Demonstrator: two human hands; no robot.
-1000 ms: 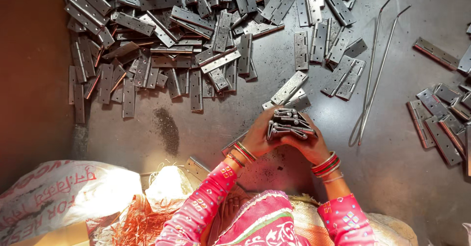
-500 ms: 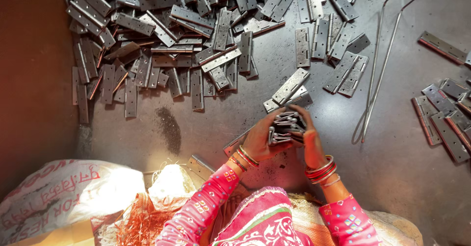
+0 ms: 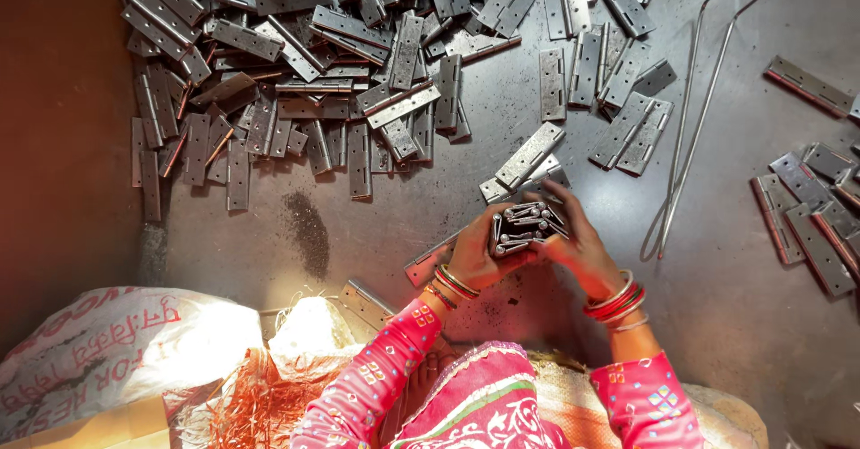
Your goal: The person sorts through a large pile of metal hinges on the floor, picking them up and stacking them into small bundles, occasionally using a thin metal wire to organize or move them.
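Both hands, left hand [image 3: 470,256] and right hand [image 3: 578,247], clasp a stack of hinges [image 3: 527,228] over the dark metal floor [image 3: 502,144]. A hinge pile [image 3: 340,64] lies above; a white sack [image 3: 98,350] sits beside

Hands: two [image 3: 473,256] [image 3: 578,250], both gripping one stack of flat grey steel hinges [image 3: 527,227].
Hinges in stack: count not resolving, edges overlapping.
Long thin bent steel wire rods: two [image 3: 690,117], lying side by side.
Loose grey steel hinges in large heap [image 3: 340,64]: too many, overlapping.
Printed white woven sack: one [image 3: 98,350], sitting lower left.
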